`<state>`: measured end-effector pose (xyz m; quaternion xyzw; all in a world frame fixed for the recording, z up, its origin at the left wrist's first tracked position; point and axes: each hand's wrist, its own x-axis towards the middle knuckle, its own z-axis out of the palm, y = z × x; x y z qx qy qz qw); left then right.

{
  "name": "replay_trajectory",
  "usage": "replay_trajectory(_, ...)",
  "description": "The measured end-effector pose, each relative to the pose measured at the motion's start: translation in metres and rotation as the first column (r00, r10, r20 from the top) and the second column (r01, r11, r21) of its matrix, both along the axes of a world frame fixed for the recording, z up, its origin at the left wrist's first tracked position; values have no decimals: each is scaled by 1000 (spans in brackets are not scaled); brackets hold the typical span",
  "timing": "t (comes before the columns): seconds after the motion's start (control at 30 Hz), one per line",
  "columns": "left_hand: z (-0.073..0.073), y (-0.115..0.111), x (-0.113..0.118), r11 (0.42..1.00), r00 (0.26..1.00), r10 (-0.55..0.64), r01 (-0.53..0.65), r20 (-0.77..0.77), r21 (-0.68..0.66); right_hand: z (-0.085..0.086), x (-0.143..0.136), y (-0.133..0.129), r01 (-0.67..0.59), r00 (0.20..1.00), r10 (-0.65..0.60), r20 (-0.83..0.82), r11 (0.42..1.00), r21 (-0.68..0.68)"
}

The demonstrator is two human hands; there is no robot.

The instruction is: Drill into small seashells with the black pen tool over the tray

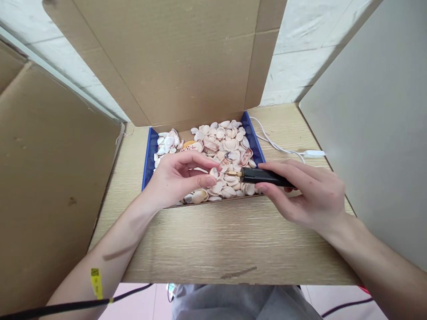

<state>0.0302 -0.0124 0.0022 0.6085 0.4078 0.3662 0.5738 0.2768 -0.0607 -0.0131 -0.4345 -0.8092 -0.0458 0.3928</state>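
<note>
Between the thumb and fingers of my left hand point(182, 175) is a small pale seashell point(213, 172), pinched above the box. My right hand point(303, 189) is closed around a black mini hand drill point(265, 176) with a brass chuck. Its thin bit points left and meets the shell; whether it has gone through I cannot tell. Below both hands lies a shallow box with blue side walls point(255, 138), filled with many loose white, cream and brownish seashells point(220, 133).
The box's cardboard lid point(173, 58) stands raised at the back. A white cable point(273, 144) with a white plug point(314, 154) lies right of the box on the wooden table point(213, 244). Cardboard point(50, 155) stands at the left and a grey panel point(373, 111) at the right.
</note>
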Motion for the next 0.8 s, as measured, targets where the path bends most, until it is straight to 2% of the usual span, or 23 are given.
replay_trajectory(0.2,-1,-5,4,989,990,-143,143,9,47,-3,-1,-1,-59,995,60,82,998,-15)
replay_trajectory(0.37,0,-5,4,994,994,-110,110,1,-2,-4,-1,-2,-61,994,61,86,998,-12)
replay_trajectory(0.6,2,-3,4,991,994,-107,109,-29,82,-3,-1,-1,-45,995,43,94,999,16)
replay_trajectory(0.8,-1,-5,3,992,991,-129,129,-43,-1,-3,-1,-2,-44,993,37,110,998,55)
